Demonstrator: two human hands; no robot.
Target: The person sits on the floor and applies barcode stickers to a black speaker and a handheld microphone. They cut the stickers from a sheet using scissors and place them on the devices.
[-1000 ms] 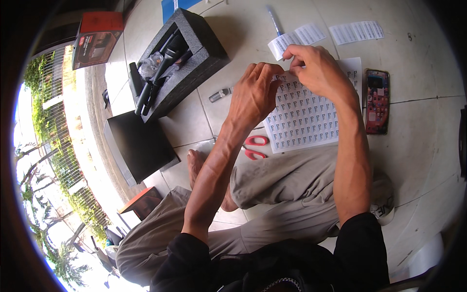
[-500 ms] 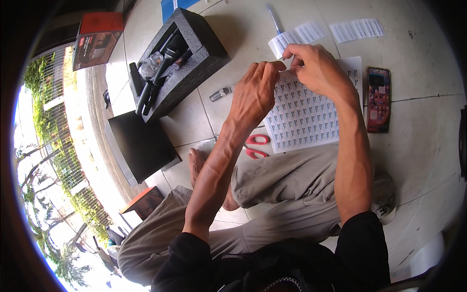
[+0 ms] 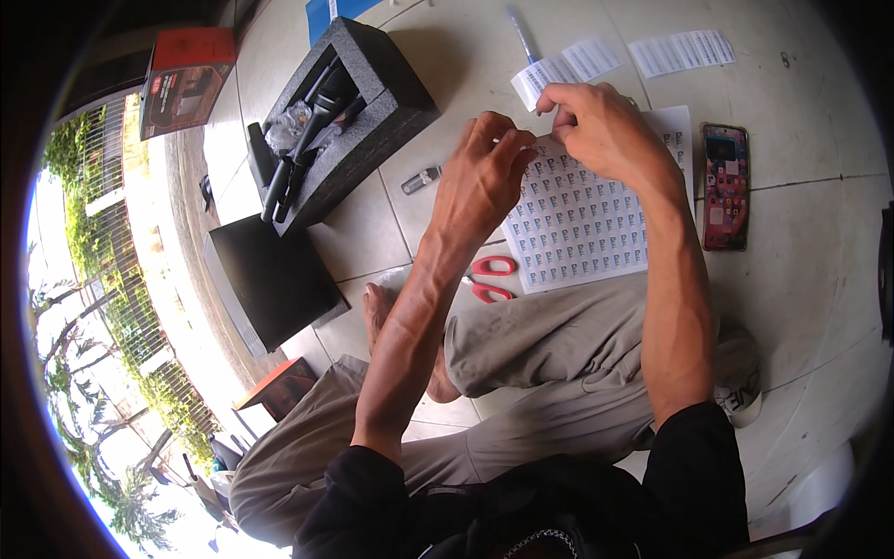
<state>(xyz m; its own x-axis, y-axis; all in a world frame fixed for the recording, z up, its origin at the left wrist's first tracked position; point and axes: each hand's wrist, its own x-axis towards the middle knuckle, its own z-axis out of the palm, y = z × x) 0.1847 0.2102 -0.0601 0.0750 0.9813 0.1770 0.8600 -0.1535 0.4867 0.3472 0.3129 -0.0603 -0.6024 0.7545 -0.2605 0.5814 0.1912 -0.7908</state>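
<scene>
A white sheet of small printed stickers (image 3: 577,233) lies on the tiled floor in front of my crossed legs. At its upper left corner my left hand (image 3: 480,172) is closed, thumb and forefinger pinched at the edge. My right hand (image 3: 601,130) bends over the top edge from the right, fingers curled down and pinching close to the left fingertips. Whether a single sticker is lifted between them is too small to make out. Just past the right hand are strips of white barcode labels (image 3: 582,61) and a blue-and-clear pen (image 3: 523,35).
Red-handled scissors (image 3: 494,265) lie left of the sheet, and a small dark-and-clear object (image 3: 421,180) beyond. A phone (image 3: 725,186) is at right. On the left stand a foam-lined box with black parts (image 3: 396,79), a black box (image 3: 275,279) and a red-and-black carton (image 3: 191,79).
My left fingers have shifted slightly and loosened their curl at the sheet's corner. The right hand stays nearly in place.
</scene>
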